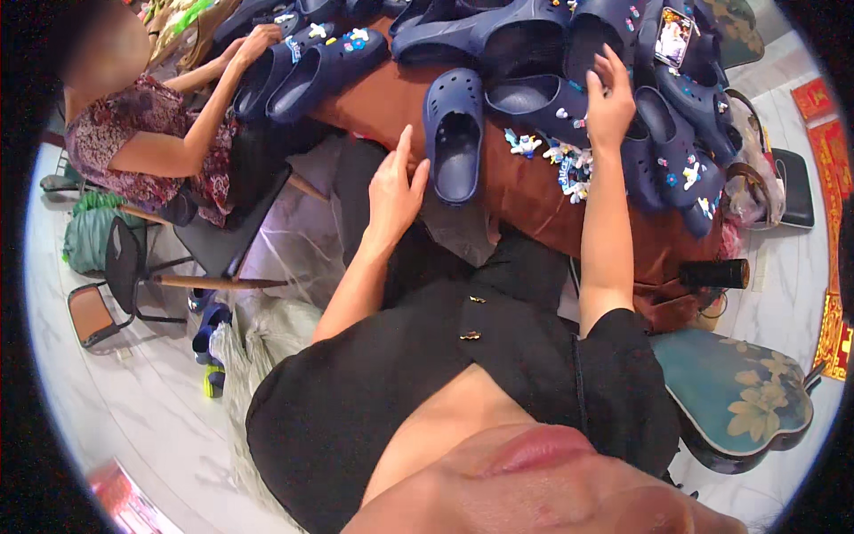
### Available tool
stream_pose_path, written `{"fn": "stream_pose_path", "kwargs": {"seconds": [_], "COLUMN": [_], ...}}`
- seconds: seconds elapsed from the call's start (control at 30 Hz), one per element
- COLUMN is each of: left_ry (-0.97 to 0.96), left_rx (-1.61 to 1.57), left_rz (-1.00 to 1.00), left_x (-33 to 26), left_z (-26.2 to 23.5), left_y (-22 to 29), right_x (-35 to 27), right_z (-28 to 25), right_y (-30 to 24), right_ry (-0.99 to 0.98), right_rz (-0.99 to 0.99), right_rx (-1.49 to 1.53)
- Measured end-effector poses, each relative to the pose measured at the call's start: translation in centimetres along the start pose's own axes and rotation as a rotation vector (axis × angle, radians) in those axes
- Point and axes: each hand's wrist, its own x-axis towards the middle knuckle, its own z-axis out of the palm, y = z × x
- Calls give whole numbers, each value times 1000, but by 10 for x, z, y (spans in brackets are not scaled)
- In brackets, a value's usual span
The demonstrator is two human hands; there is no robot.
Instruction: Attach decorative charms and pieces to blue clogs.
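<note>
A single navy clog (456,169) with holes in its toe lies on the brown-covered table (525,191) in front of me. Just left of it is my left hand (396,191), fingers stretched out and apart, holding nothing. My right hand (611,102) is raised over the clogs at the right, its fingers loosely bent and spread with nothing visible between them. Between the hands sit small white, blue and yellow shoe charms (569,169), with another charm cluster (523,142) slightly apart. Beyond them rests a navy clog (525,93) on its side.
More navy clogs (680,165), some decorated with charms, crowd the table's right side. A lit phone (674,37) lies among them. At the left, a person (165,133) handles a decorated clog (334,71). Chairs, including a teal padded one (734,392), stand around.
</note>
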Motion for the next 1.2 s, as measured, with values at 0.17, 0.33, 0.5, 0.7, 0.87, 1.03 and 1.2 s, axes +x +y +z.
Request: {"fn": "stream_pose_path", "kwargs": {"seconds": [0.17,0.33,0.5,0.7,0.87,1.03,1.2], "left_ry": [74,-76,-215,-165,139,196,208], "left_rx": [-182,-448,-979,-1112,-1303,-1374,-1388], "left_rz": [171,-39,-499,-529,-704,-618,-653], "left_x": [4,11,29,62,93,92,76], "left_z": [-3,21,50,83,114,117,106], "left_y": [16,23,20,21,20,14,12], "right_x": [-65,-123,-155,-169,-174,-171,-161], "right_z": [-35,-49,-54,-47,-43,-55,-51], "right_y": [-8,-1,5,12,7,6,-5], "right_ry": [137,176,180,122,52,85,40], "right_rz": [182,359,423,423,313,166,221], "right_rx": [56,89,121,119,-126,-269,-230]}}
